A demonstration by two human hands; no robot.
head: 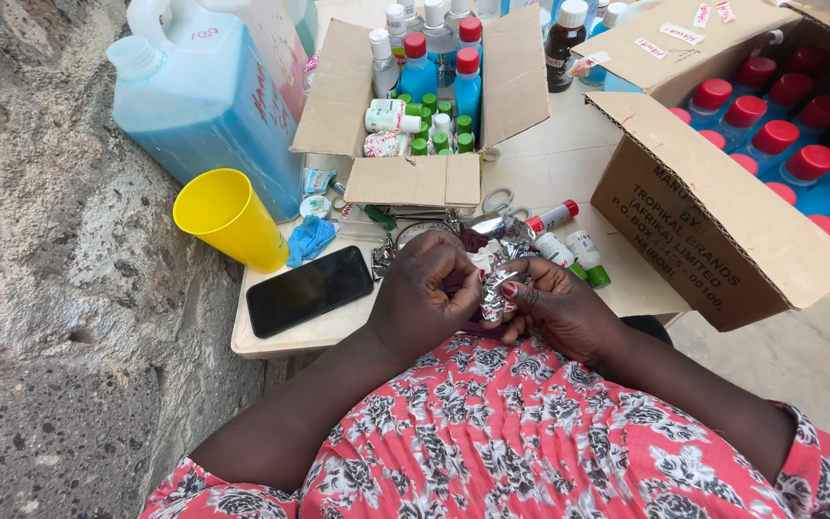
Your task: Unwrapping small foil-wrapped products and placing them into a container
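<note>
Two cardboard boxes sit on the table (280, 338): the big box (722, 231) at right holds rows of blue bottles with red caps (776, 136), the smaller open box (415, 178) behind the hands holds blue red-capped bottles, white bottles and small green-capped ones. Left of it stand a large blue jug (206, 106), a tilted yellow cup (230, 218) and a black phone (309, 289). Left hand (422, 303) and right hand (559, 309) both pinch a crumpled foil piece (497, 293) between them at the table's near edge.
</note>
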